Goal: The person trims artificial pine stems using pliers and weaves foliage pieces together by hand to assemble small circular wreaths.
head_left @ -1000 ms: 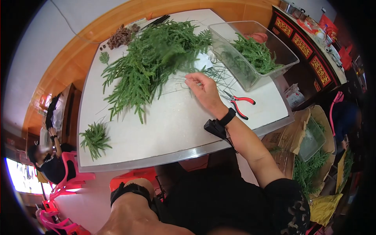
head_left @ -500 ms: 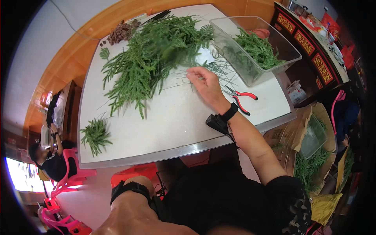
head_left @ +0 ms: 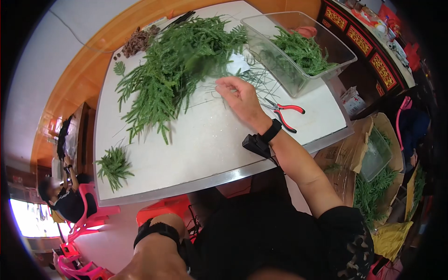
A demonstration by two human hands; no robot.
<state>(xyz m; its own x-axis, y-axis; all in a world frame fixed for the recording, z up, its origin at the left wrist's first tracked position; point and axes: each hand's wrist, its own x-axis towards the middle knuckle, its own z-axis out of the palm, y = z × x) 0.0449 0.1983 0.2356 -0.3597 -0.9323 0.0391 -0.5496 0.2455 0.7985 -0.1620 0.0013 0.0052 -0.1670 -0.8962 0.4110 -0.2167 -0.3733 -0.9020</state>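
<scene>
My right hand (head_left: 238,95) hovers over the white table (head_left: 200,144) with its fingers curled together; thin stems show by the fingertips, but whether it grips one is unclear. Just right of it lie red-handled pliers (head_left: 282,112). Beyond the hand are a white paper piece (head_left: 238,64), loose thin stems (head_left: 261,81) and a large heap of green artificial sprigs (head_left: 172,70). A small green bunch (head_left: 114,168) rests near the table's left corner. My left hand (head_left: 169,220) is low, below the table edge, bent past its wrist strap, its fingers hidden.
A clear bin (head_left: 305,86) with green sprigs stands at the back right. Brown pine cones (head_left: 136,42) lie at the back left. Right of the table is an open cardboard box (head_left: 338,154) with greenery. A person (head_left: 70,200) sits at far left; another (head_left: 413,126) is partly visible right.
The view has shifted slightly. My right hand stays almost in the same place over the table, fingers still curled, and the left hand remains low. The sprigs and pliers have not moved on the table.
</scene>
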